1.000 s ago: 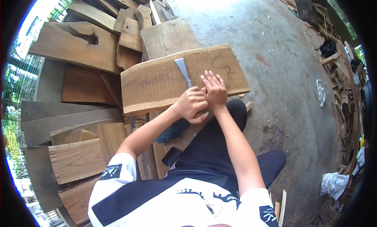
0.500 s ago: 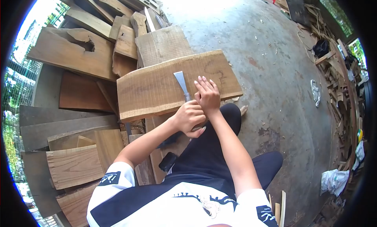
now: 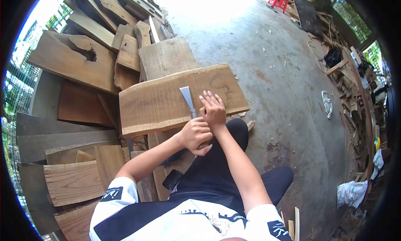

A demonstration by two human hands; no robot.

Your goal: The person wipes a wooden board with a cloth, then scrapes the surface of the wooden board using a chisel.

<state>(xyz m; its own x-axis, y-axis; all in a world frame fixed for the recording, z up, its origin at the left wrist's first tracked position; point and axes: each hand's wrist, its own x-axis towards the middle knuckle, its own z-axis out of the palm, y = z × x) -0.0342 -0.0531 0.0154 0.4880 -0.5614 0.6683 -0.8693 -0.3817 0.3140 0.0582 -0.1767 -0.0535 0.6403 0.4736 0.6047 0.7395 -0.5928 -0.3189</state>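
Observation:
My left hand (image 3: 195,135) is closed around the handle of a chisel (image 3: 186,96). Its flat, flared metal blade points away from me over a thick wooden board (image 3: 154,95). Beside the blade, my right hand (image 3: 214,111) rests on the board with its fingers stretched out, close together. Its thumb side is near the base of the blade; whether it touches the tool is hard to make out. The board lies crosswise in front of my knees, with a pale rough near edge and a dark knot mark toward its right end.
Many planks and slabs (image 3: 75,180) are piled on the left, one with a large hole (image 3: 90,55). Concrete floor (image 3: 267,99) stretches to the right. Scrap wood (image 3: 355,111) lines the far right, near white cloths (image 3: 351,194). A red stool (image 3: 279,1) stands at the back.
The whole view has shifted, so everything sits slightly lower and further left. Both hands and the chisel keep about the same place over the board.

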